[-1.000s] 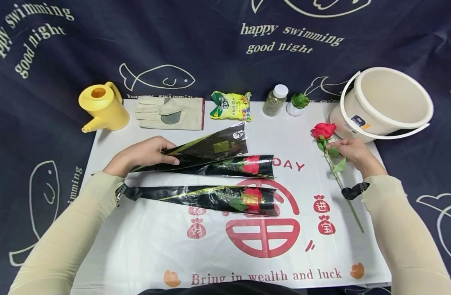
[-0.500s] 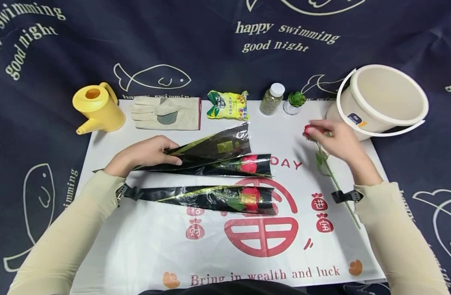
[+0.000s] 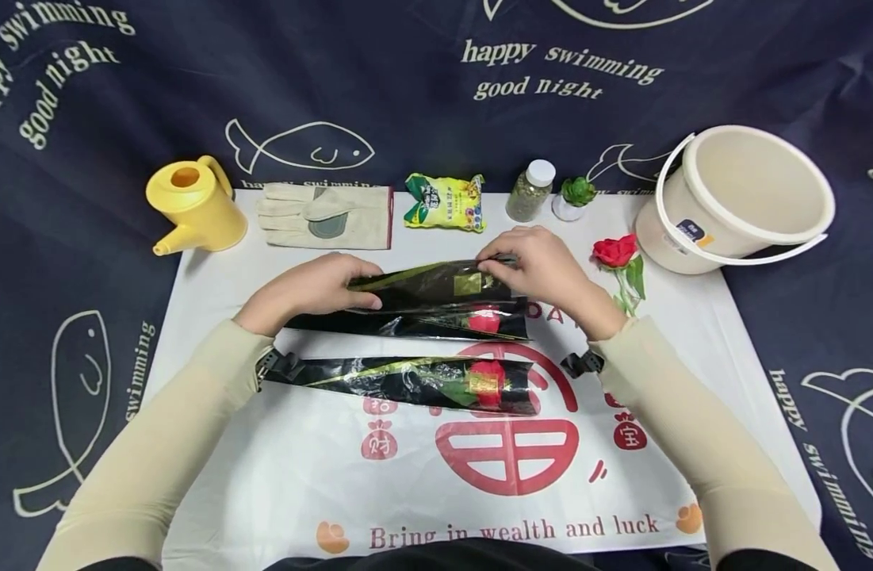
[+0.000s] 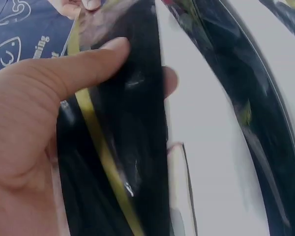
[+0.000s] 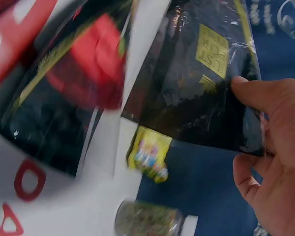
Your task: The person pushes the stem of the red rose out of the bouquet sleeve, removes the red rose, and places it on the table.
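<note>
Between both hands is a black flower sleeve (image 3: 425, 285) with a gold stripe; no flower shows inside it. My left hand (image 3: 311, 289) grips its narrower part, thumb on top, as the left wrist view also shows. At its wide end, my right hand (image 3: 546, 270) pinches the upper corner of the film, thumb on the front face (image 5: 206, 93). Just below lies a wrapped rose (image 3: 484, 319), partly covered by the held sleeve. Nearer the body is another wrapped rose (image 3: 488, 382). A loose red rose (image 3: 614, 251) lies at the right, its lower stem hidden behind the right arm.
Along the back stand a yellow watering can (image 3: 201, 210), work gloves (image 3: 325, 218), a yellow packet (image 3: 446, 203), a white-capped jar (image 3: 530, 192) and a small potted succulent (image 3: 575, 197). A cream bucket (image 3: 682, 218) is at the back right. A printed white cloth (image 3: 300, 484) covers the table.
My right hand has left the loose rose and come left to the sleeve's wide end. My left hand has shifted slightly right with the sleeve, which now lies flatter across.
</note>
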Action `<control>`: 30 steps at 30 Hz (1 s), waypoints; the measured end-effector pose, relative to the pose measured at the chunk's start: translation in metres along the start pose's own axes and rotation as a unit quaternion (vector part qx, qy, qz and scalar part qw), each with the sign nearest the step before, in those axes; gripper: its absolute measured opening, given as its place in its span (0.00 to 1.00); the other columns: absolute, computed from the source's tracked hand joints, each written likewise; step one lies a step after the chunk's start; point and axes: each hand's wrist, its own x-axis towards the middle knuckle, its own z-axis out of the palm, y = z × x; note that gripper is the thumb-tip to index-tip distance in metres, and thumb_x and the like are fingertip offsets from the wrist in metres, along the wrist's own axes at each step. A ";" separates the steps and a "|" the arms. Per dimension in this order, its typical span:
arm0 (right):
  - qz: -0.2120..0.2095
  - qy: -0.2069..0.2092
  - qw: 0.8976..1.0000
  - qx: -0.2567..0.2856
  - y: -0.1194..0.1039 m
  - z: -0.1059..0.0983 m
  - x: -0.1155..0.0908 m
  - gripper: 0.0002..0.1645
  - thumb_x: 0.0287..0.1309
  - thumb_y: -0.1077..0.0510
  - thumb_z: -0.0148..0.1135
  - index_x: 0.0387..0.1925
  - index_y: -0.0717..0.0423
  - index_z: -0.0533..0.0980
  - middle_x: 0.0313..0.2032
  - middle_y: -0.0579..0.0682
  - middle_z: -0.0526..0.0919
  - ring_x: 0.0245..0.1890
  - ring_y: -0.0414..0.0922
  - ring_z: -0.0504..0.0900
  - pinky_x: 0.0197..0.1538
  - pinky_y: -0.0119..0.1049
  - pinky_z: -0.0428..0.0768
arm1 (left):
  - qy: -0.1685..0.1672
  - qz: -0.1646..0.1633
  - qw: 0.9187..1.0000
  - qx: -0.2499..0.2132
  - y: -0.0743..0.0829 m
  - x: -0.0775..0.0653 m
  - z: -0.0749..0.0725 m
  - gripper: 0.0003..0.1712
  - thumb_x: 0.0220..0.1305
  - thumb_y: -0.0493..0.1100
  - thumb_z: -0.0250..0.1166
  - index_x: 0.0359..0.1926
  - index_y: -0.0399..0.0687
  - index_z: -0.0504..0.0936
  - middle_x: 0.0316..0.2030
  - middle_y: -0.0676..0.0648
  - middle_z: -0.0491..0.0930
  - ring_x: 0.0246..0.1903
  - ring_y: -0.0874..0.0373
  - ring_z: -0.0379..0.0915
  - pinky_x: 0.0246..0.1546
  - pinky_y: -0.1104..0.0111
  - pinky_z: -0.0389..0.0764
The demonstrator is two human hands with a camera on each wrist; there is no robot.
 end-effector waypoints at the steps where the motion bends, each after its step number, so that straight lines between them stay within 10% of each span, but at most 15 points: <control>1: 0.015 0.001 1.000 0.005 0.005 0.002 0.001 0.06 0.56 0.53 0.66 0.36 0.45 0.84 0.35 0.39 0.83 0.27 0.36 0.75 0.38 0.39 0.69 | 0.020 -0.005 1.000 0.007 -0.005 -0.002 -0.001 0.13 0.62 0.53 0.63 0.42 0.51 0.79 0.32 0.54 0.77 0.31 0.62 0.71 0.40 0.63 0.71; 4: 0.071 0.000 0.997 0.022 0.022 0.004 0.002 0.06 0.57 0.51 0.65 0.36 0.45 0.83 0.34 0.39 0.83 0.23 0.38 0.73 0.34 0.38 0.70 | 0.082 -0.022 0.996 0.016 -0.021 -0.011 -0.004 0.17 0.64 0.51 0.62 0.51 0.50 0.78 0.43 0.52 0.79 0.43 0.59 0.74 0.48 0.60 0.70; 16: 0.174 -0.005 0.982 0.068 0.064 0.011 0.003 0.08 0.59 0.52 0.63 0.38 0.47 0.83 0.37 0.44 0.83 0.33 0.39 0.78 0.35 0.38 0.72 | 0.191 -0.054 0.978 -0.064 -0.060 -0.030 -0.013 0.10 0.59 0.49 0.67 0.40 0.52 0.80 0.31 0.53 0.82 0.32 0.59 0.76 0.34 0.63 0.72; 30: 0.191 -0.062 0.973 0.111 0.076 0.031 0.005 0.09 0.57 0.56 0.65 0.40 0.52 0.82 0.37 0.46 0.83 0.36 0.43 0.79 0.40 0.42 0.74 | 0.142 -0.113 0.982 0.054 -0.077 -0.033 -0.014 0.10 0.64 0.39 0.60 0.44 0.45 0.83 0.34 0.49 0.82 0.33 0.56 0.74 0.35 0.59 0.71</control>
